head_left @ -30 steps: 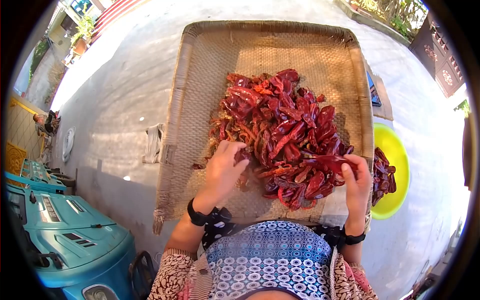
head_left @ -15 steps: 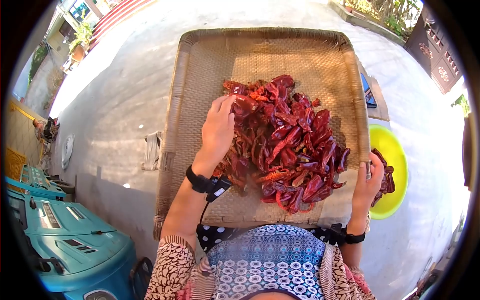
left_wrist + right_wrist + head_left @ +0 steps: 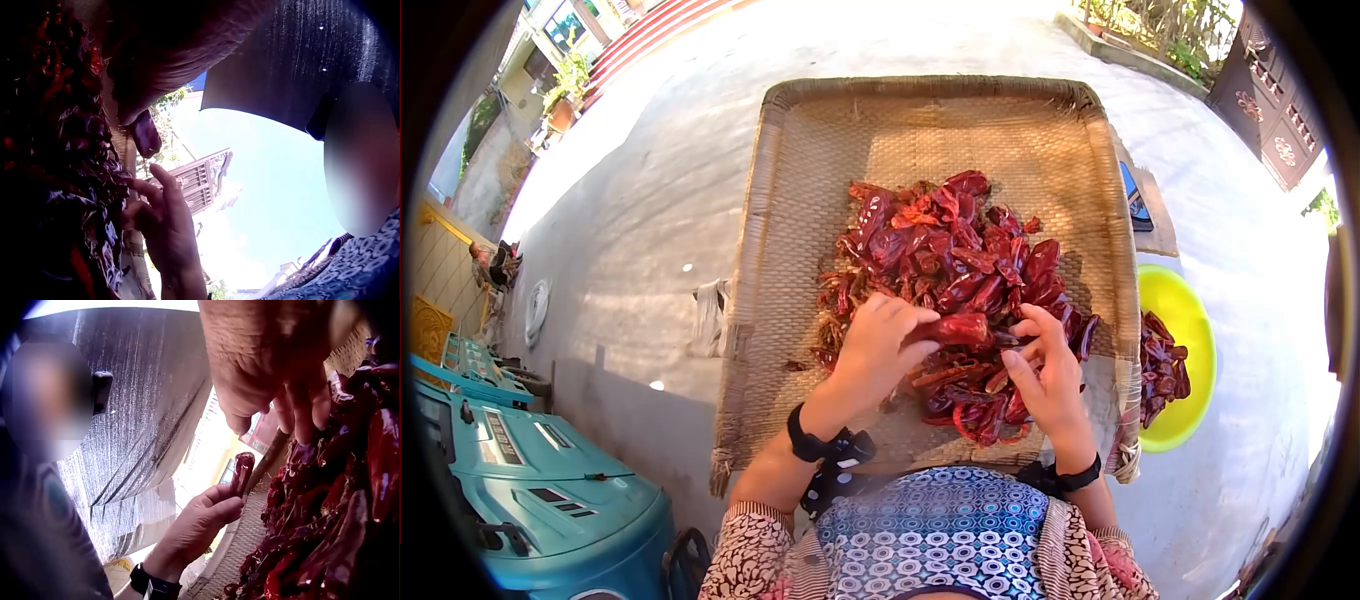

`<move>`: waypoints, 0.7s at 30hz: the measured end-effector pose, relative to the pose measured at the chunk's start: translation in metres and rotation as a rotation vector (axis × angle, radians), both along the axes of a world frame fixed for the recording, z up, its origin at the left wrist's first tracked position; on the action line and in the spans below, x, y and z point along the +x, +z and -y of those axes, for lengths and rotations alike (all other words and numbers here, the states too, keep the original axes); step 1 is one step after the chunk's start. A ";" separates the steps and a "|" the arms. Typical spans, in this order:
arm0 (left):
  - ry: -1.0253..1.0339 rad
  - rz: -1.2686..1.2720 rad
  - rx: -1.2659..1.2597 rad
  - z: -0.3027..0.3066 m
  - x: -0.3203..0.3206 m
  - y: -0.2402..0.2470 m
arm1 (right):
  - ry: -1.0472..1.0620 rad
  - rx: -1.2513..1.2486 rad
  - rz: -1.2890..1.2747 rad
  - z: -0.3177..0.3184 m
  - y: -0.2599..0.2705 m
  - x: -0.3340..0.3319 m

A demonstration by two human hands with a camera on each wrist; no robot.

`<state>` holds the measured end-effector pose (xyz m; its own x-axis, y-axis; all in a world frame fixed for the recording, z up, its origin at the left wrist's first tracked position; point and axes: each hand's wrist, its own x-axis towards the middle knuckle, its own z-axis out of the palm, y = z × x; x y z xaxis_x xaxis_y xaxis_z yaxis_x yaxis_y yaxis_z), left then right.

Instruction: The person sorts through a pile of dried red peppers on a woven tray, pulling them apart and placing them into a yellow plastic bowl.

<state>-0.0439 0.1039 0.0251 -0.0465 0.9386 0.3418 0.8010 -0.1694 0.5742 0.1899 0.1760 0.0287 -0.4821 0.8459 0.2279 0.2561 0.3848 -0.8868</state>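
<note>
Over the near part of a pile of dried red chili peppers (image 3: 910, 240), my left hand (image 3: 872, 352) pinches one dried red chili pepper (image 3: 962, 330) between thumb and fingers. The pepper points right, its blunt end out toward my right hand (image 3: 1050, 378). That right hand hovers above the pile with loosely bent fingers and nothing in its grasp. In the right wrist view, the held pepper (image 3: 242, 474) stands up from the left hand's fingertips, apart from the right hand's fingers (image 3: 300, 409). The pile lies in a large woven tray (image 3: 930, 88).
A yellow-green bowl (image 3: 1195, 420) with more red peppers stands right of the tray. Beyond it, a phone (image 3: 1138, 205) lies on cardboard (image 3: 1162, 235). A teal vehicle (image 3: 570, 490) is at the lower left, and a grey cloth (image 3: 710, 315) lies beside the tray's left edge.
My right hand held a pepper earlier, then was empty at the tray's right rim, and is now back over the pile. My left hand took a pepper from the upper left and came nearer.
</note>
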 end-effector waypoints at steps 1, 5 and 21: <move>-0.047 0.105 -0.080 0.006 0.008 0.002 | 0.081 -0.069 -0.051 0.000 -0.002 -0.005; -0.110 0.158 -0.135 0.010 0.012 -0.005 | 0.223 -0.309 -0.081 0.006 -0.012 -0.009; 0.466 0.065 -0.062 -0.057 -0.048 -0.017 | -0.738 0.020 -0.460 -0.025 -0.011 0.109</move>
